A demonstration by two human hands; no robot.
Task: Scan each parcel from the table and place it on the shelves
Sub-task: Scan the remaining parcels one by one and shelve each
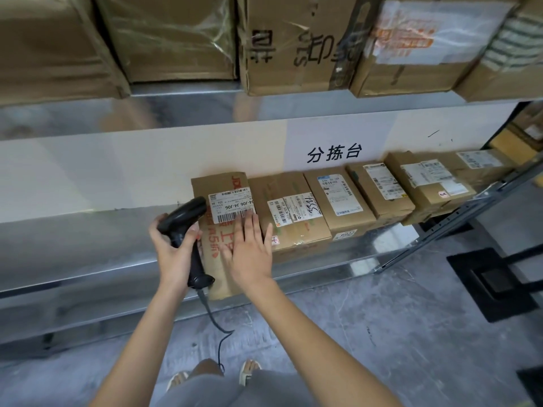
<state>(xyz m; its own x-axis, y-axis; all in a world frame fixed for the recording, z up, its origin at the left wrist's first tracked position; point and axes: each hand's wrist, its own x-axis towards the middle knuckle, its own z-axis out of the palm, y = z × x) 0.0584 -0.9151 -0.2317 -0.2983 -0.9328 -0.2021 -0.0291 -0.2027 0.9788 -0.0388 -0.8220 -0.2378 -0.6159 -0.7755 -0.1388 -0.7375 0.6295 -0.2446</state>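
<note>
Flat brown cardboard parcel with white shipping label (223,218) lying on the shiny metal table (88,245), overhanging its front edge, leftmost in a row of brown cardboard boxes (338,201) along the back edge. Right hand (249,251) resting flat on the parcel, fingers straight and spread. Left hand (173,248) curled tight round the grip of a black corded barcode scanner (188,227), head just beside the label. Large brown cartons (293,45) on the shelf above.
</note>
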